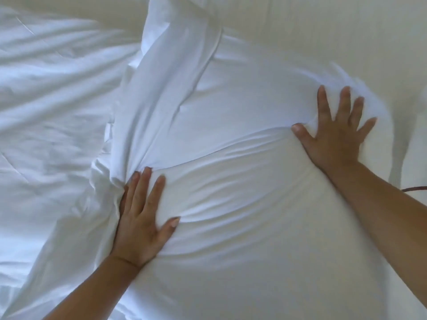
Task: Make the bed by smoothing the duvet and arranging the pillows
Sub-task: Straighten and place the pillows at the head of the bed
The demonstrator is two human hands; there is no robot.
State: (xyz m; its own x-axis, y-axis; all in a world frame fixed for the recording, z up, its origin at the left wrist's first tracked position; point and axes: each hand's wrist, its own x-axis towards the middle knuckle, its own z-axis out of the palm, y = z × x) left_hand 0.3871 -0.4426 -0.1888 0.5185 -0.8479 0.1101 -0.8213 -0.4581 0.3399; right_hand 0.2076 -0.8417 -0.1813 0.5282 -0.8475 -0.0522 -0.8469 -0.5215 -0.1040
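The left hand point(143, 218) presses flat on the left edge of the pillow point(242, 185), pinning the loose case point(161, 100); the right hand point(335, 135) presses its far right corner. With fingers spread, each grip is open and holds nothing, probably to flatten and square the pillow. The rumpled duvet point(46, 116) lies just left.
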